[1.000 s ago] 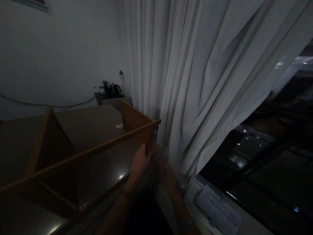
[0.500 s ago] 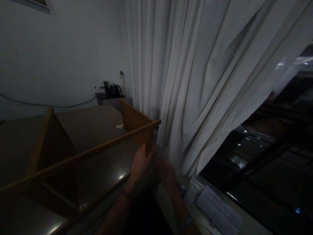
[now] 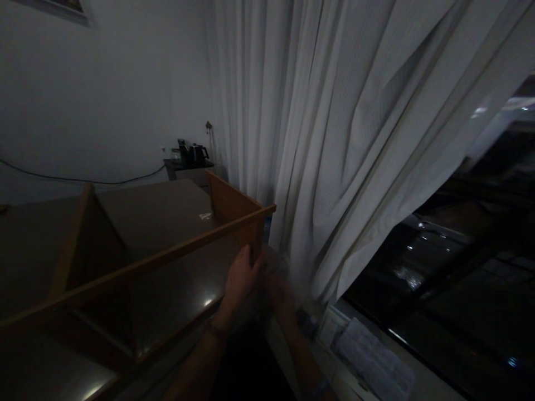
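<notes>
A brown wooden shelf unit [image 3: 184, 245] lies on the table, with upright panels and a long rail. My left hand [image 3: 242, 275] is wrapped round the edge of its right end panel [image 3: 252, 236], the thumb on the near side. Just right of that panel is my right hand [image 3: 280, 292], smeared by motion and in dim light. Its fingers are close to the panel's outer side; whether they hold anything is not visible. Something pale and see-through, too blurred to name, shows around the right fingers.
White curtains [image 3: 301, 139] hang just beyond the right end of the unit. Papers [image 3: 374, 356] lie on a ledge below the dark window [image 3: 451, 267]. Against the far wall, a small cabinet [image 3: 190, 170] bears a black kettle [image 3: 197, 152]. The table [image 3: 154, 206] extends behind the unit.
My right hand has moved slightly left, closer to the end panel and my left hand. The left hand keeps its grip, and the shelf unit stays in place.
</notes>
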A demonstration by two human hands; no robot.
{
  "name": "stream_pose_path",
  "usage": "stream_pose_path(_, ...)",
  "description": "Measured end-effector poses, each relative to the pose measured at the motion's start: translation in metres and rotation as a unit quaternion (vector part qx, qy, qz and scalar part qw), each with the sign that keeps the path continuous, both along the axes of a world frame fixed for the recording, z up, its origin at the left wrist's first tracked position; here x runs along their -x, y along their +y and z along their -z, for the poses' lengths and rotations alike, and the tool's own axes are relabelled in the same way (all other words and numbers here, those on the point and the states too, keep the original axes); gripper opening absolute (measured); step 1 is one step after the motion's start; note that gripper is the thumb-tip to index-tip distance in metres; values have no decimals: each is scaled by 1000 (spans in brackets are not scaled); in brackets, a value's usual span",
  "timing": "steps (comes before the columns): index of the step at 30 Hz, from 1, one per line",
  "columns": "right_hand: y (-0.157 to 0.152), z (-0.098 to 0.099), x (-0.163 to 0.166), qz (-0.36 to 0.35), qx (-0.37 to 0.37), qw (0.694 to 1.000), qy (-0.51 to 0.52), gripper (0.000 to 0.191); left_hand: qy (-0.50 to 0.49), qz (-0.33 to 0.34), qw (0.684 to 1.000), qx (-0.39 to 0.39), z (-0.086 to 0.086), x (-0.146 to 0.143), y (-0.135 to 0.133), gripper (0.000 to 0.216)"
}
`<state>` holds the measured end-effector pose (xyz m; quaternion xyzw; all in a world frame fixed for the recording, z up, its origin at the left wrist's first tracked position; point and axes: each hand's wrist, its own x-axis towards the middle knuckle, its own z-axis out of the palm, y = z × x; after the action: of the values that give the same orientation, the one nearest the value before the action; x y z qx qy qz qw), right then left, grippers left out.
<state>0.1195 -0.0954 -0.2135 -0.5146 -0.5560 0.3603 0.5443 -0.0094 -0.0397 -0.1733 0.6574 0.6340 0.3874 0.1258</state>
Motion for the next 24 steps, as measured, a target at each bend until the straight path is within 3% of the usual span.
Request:
stream_pose_path(3,1,-2,1,-8,27,999,28,56,3,5,1000,5,1,0,1,54)
stream_pose_path(10,7,7,-2,-1,-28,999,-20,43,0,3,1000,0,0,0,1,55)
stream_pose_path(18,15,25,-15,52,-54,985,-157,31,6,-1,1000,1,-5,-1,-3,54)
stream_pose_path(24,16,27,-18,66,-111,936,-327,34,0,8,1000,6,-5,-1,-2,54)
